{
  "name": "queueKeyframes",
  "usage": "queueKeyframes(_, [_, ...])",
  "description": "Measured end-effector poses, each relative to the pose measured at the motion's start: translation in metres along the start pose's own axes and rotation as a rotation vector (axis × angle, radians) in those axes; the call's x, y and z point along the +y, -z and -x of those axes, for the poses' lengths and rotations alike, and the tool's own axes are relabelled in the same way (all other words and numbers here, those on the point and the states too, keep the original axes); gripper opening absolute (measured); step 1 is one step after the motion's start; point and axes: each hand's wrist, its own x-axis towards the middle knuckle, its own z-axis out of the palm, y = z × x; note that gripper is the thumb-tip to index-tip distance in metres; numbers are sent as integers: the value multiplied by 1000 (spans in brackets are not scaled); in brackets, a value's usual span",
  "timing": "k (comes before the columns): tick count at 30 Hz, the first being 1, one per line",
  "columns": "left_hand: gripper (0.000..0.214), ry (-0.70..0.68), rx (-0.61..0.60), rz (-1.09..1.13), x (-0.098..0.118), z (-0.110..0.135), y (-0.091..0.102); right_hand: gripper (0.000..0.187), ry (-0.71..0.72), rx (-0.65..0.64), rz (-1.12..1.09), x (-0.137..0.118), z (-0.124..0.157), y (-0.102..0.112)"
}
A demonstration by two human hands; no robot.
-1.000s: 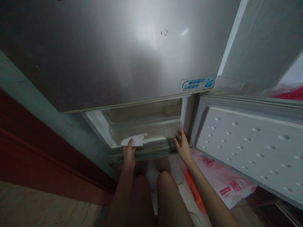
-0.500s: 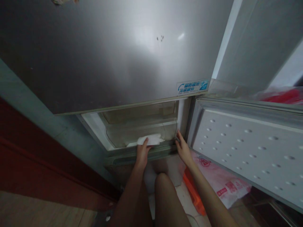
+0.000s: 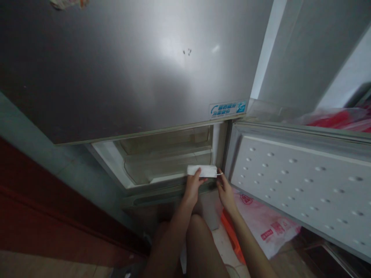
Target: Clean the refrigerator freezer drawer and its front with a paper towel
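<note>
Fridge door (image 3: 130, 69): brushed silver and shut. It fills the top of the view, with a pale glare near its middle.
Freezer door (image 3: 304, 181): swung wide open to the right. Its white inner liner, dotted with rows of dimples, faces the person.
Lower compartment (image 3: 110, 162): open beneath the shut door, with white walls and a dim inside.
Clear drawer (image 3: 162, 166): pushed into the compartment, with its see-through front just behind the sill.
Plastic bag (image 3: 266, 227): pink-white with red print. It lies flat on the floor under the open door, with an orange edge beside it.
Legs (image 3: 203, 247): bare, with bent knees, low in the middle in front of the compartment.
Right hand (image 3: 226, 193): fingers stretched forward and loose, gripping nothing. The tips are at the right end of the sill by the hinge corner, just beside the wipe's end. Whether they touch the wipe cannot be told.
Left hand (image 3: 193, 187): clamped on the wipe from below and near the right hand.
White wipe (image 3: 203, 171): folded into a flat strip that lies lengthwise along the compartment's front edge at its right end, against the sill.
Blue sticker (image 3: 228, 109): at the lower right corner of the shut door. The print is too small to read.
</note>
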Motion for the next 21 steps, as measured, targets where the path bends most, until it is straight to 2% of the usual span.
queueKeyframes(3, [9, 39, 10, 17, -5, -6, -17, 58, -68, 54, -51, 3, 21, 3])
queueKeyframes(5, [7, 66, 17, 27, -8, -8, -22, 55, -90, 61, -70, 3, 34, 4])
queueKeyframes(12, [3, 88, 52, 56, -2, -4, -7, 49, -108, 46, -106, -1, 66, 4])
queueKeyframes(16, [6, 82, -3, 80, 2, -10, -17, 47, -143, 61, -103, -3, 77, 7])
queueKeyframes(18, [7, 93, -30, 85, -1, -12, -24, 48, -169, 55, -96, -3, 82, 9])
queueKeyframes(21, [6, 122, -2, 76, -11, -8, -25, 48, -209, 49, -74, 0, 89, 13])
